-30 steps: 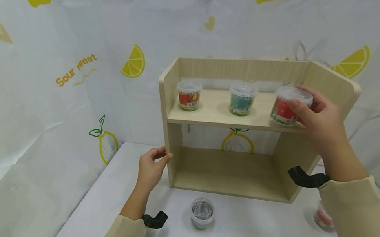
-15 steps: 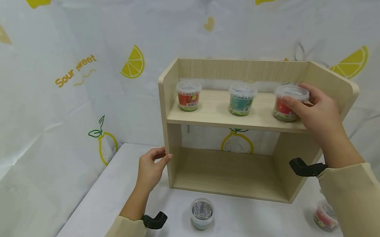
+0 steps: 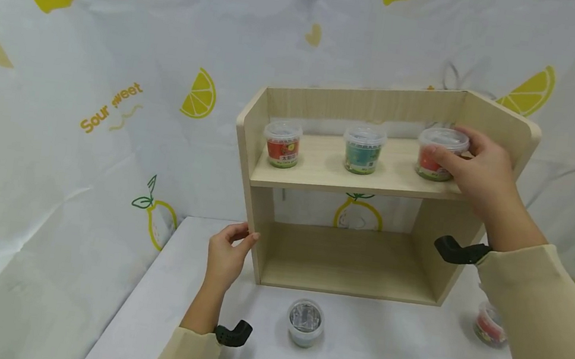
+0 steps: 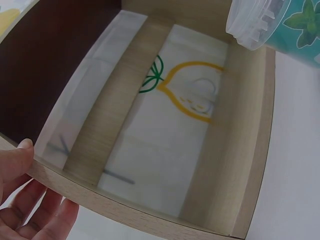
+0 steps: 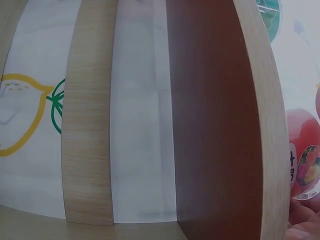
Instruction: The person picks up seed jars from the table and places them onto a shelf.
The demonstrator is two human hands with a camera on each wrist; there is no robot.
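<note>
Where the room begins at the far left, a creased white sheet (image 3: 138, 35) printed with yellow lemons hangs and runs on behind everything before you. Below it lies a white table (image 3: 157, 319). Your left hand (image 3: 226, 257), with a black wrist device (image 3: 234, 333) below it at the beige cuff (image 3: 189, 353), pinches the left edge of a pale wooden two-tier shelf unit (image 3: 346, 270) between thumb and fingers. On the unit's upper board (image 3: 314, 183), a clear, lidded plastic cup with a red label (image 3: 283, 149) stands at the left end. In front of the unit, a clear cup with a silvery top (image 3: 304, 323) stands on the table. Midway along the upper board is a clear, lidded plastic cup with a teal label (image 3: 362, 156). At the right end, your right hand (image 3: 484, 174) grips another clear, lidded, red-labelled cup (image 3: 436, 162), upright; I cannot tell whether its base touches the wood. Farther right, a pinkish-red cup (image 3: 491, 327) stands on the table, partly behind your sleeve.

Both wrist views reveal the upper board's dark reddish-brown underside (image 5: 215, 110), hidden from the head view. Only your left wrist view shows a teal wrapper with green leaves (image 4: 305, 45); only your right shows the gripped cup's flower picture (image 5: 309, 167).
</note>
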